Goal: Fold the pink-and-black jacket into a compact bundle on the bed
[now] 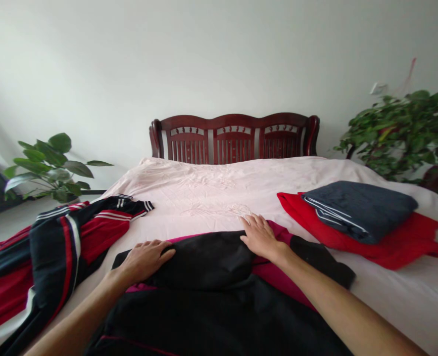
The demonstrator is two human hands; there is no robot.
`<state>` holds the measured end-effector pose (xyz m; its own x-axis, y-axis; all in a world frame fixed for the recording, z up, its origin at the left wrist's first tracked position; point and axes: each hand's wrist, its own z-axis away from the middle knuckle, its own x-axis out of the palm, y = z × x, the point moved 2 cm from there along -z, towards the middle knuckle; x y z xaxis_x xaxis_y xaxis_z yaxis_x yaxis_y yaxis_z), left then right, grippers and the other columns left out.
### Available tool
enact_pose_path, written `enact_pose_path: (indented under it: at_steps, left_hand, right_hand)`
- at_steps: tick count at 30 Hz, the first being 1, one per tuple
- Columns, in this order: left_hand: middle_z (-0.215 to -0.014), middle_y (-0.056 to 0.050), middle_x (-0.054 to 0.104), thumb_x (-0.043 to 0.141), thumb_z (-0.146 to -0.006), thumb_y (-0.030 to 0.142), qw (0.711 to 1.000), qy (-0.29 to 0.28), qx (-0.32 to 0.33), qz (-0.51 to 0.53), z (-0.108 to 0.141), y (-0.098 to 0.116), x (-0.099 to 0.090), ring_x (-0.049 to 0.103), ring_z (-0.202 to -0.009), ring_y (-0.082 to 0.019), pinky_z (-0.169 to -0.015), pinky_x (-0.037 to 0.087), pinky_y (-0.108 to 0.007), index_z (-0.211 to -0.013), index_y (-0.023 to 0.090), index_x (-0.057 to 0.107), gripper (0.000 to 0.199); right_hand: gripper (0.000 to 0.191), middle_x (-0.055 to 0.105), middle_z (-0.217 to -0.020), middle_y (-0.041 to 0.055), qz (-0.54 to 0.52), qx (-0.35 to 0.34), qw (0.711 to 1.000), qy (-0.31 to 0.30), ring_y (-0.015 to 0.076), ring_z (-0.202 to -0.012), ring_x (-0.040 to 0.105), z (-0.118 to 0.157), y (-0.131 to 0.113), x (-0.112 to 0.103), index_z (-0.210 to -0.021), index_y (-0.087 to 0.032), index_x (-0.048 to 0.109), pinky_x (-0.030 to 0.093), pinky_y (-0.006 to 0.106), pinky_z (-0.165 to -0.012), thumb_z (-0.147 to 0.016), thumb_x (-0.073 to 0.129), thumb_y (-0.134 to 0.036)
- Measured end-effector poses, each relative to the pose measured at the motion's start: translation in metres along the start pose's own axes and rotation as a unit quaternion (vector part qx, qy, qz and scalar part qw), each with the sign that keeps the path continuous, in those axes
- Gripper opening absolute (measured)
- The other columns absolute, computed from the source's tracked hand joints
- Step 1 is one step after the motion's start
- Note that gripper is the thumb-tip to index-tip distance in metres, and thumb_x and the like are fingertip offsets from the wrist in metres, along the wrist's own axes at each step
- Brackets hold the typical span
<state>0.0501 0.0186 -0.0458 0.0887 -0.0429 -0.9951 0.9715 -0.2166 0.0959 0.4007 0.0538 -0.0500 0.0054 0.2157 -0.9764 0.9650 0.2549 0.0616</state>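
A black garment with magenta panels [211,262] lies spread on the bed in front of me; its exact kind is hard to tell. My left hand [146,258] rests flat on its upper left part, fingers stretched out. Near the garment's upper right edge, my right hand [259,235] lies with fingers extended across the black and magenta cloth. Neither hand grips anything that I can see. The lower part of the garment runs out of view at the bottom.
A navy and red striped jacket [55,247] lies at the left. At the right, a folded dark blue garment [360,205] sits on red cloth [397,247]. Pale pink sheet [167,193] covers the bed, before a wooden headboard [233,141]. Potted plants [55,163] flank it.
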Motion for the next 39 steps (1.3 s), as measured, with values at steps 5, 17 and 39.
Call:
enact_pose_path:
  at_steps: [5,17,39]
  left_hand:
    - [-0.114,-0.017,0.068,0.036,-0.096,0.050,0.989,0.008,-0.100,-0.108,-0.007,-0.020,0.000,0.065,-0.106,-0.036,-0.088,0.046,-0.048,-0.116,0.018,0.064,0.047]
    - [-0.111,-0.016,0.067,0.027,-0.095,0.055,0.986,0.030,-0.165,0.013,-0.004,-0.053,0.019,0.066,-0.106,-0.034,-0.092,0.046,-0.044,-0.109,0.020,0.063,0.052]
    - [-0.141,-0.019,0.054,0.045,-0.086,0.055,0.964,0.069,-0.195,0.167,0.029,-0.096,0.036,0.054,-0.129,-0.026,-0.106,0.040,-0.035,-0.149,0.008,0.035,0.079]
  right_hand:
    - [0.062,0.034,-0.159,0.0103,-0.083,-0.110,0.990,-0.019,0.0273,-0.150,0.022,0.002,-0.036,0.016,-0.152,-0.018,0.038,0.013,0.047,-0.122,-0.098,0.037,-0.050]
    - [0.056,0.035,-0.159,0.0073,-0.042,0.054,0.994,-0.087,0.0241,-0.150,0.022,0.000,0.065,0.046,-0.150,-0.022,0.041,0.013,0.052,-0.121,-0.099,0.032,-0.042]
    - [0.057,0.034,-0.159,0.0109,-0.062,-0.008,0.997,-0.049,0.0262,-0.148,0.028,0.073,-0.039,0.020,-0.151,-0.017,0.039,0.017,0.052,-0.121,-0.101,0.031,-0.040]
